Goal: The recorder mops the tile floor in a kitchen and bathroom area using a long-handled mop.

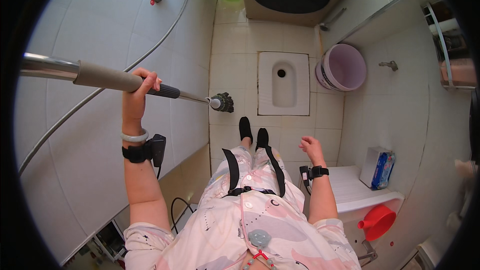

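My left hand [144, 82] is wrapped around the handle of a mop [168, 90], just where its grey foam sleeve [108, 77] meets a black ribbed grip. The metal pole slants from the upper left down to the floor. At its lower end a dark green mop head [224, 102] rests on the tiles near the left wall. My right hand [312, 149] hangs free over the floor at my right side, fingers loosely curled and nothing visible in it. Ahead of my feet, a white squat toilet [265, 82] is set into the tiled floor [228, 60].
A lilac bucket [347, 66] stands right of the toilet, and a washing machine [251, 11] at the back. A shower hose [150, 50] hangs along the left wall. At my right, a washbasin counter [341, 183] holds a blue packet [382, 170]; a red plastic ladle [377, 223] lies nearby.
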Motion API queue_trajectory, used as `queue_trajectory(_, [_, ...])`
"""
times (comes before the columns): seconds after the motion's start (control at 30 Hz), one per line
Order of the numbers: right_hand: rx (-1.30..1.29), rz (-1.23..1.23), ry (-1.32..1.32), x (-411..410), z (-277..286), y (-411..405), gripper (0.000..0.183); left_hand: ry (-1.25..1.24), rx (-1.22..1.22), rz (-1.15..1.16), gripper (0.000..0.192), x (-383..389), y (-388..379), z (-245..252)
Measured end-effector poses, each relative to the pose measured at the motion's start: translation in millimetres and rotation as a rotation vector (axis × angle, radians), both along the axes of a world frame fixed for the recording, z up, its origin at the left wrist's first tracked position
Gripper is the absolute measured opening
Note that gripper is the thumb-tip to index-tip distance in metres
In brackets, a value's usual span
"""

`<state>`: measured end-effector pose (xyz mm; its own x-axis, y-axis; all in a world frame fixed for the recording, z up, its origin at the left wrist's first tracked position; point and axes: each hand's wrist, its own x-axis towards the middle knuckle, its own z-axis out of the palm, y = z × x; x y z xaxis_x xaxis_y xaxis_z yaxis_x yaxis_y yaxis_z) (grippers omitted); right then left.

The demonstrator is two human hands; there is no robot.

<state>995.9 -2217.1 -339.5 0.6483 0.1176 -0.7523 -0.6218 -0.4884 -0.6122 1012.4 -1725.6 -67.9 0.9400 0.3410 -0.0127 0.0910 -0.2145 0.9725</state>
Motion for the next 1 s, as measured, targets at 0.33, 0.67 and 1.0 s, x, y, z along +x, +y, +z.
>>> queue_trajectory(0.33, [-0.006,-0.082,0.02,-20.8,-10.3,-21.4,0.03,0.007,0.026,-0.007,0.017,22.8,-21.1,-20.9])
queue_trajectory(0.67, [-0.004,-0.105,0.01,-35.5,-17.9,-32.6,0.031,-0.019,-0.007,-0.09,0.015,12.3,-36.4,-26.7])
queue_trajectory(1.0, [-0.003,-0.095,-0.02,-27.5,-12.2,-17.7,0.03,-0.087,-0.084,-0.166,0.016,18.8,-31.3,-14.2])
